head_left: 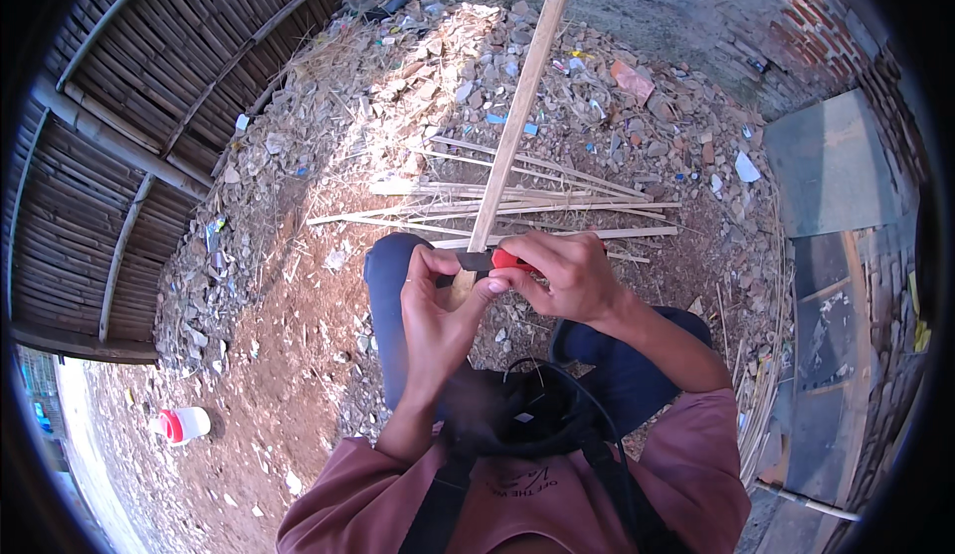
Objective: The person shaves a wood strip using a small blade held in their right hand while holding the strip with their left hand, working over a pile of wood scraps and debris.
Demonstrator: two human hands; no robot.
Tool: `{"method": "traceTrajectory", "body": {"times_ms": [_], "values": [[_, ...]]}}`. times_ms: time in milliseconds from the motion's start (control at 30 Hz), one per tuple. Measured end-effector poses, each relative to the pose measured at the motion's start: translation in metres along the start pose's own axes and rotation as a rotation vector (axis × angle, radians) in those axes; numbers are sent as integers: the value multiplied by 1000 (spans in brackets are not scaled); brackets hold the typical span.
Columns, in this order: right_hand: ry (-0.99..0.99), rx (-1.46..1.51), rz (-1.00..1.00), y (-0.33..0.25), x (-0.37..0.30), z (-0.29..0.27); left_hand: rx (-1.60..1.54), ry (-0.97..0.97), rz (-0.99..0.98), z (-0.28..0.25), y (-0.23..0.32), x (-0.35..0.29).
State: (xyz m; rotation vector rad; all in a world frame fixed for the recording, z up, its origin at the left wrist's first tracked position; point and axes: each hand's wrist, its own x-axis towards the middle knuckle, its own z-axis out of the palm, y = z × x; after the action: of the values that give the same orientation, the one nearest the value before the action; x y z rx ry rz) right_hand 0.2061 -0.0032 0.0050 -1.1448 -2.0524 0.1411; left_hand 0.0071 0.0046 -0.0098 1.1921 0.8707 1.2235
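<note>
A long, pale bamboo strip (519, 116) runs from the top of the view down to my hands, over my lap. Across its near end lies the dark blade of a red-handled knife (477, 260). My right hand (565, 274) is closed round the red handle, hiding most of it. My left hand (445, 305) is closed about the strip's near end, its fingertips by the blade's left end and its thumb close to the handle. On the ground beyond my knees, several thin bamboo strips (587, 208) lie loosely crossed.
Stones and brick rubble (438, 77) cover the ground ahead. A bamboo-slat wall (119, 136) rises at the left; a brick wall (686, 17) stands at the back. Grey sheets (831, 166) lean at the right. A white jug with a red lid (185, 425) sits at the lower left.
</note>
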Motion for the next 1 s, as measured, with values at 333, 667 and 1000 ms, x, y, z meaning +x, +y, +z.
{"method": "traceTrajectory", "body": {"times_ms": [333, 667, 1000], "values": [[71, -66, -6, -6, 0, 4, 32, 53, 17, -3, -7, 3], [116, -145, 10, -8, 0, 7, 35, 92, -7, -2, -8, 7], [153, -204, 2, -1, 3, 8, 246, 161, 122, 2, -11, 9]]}}
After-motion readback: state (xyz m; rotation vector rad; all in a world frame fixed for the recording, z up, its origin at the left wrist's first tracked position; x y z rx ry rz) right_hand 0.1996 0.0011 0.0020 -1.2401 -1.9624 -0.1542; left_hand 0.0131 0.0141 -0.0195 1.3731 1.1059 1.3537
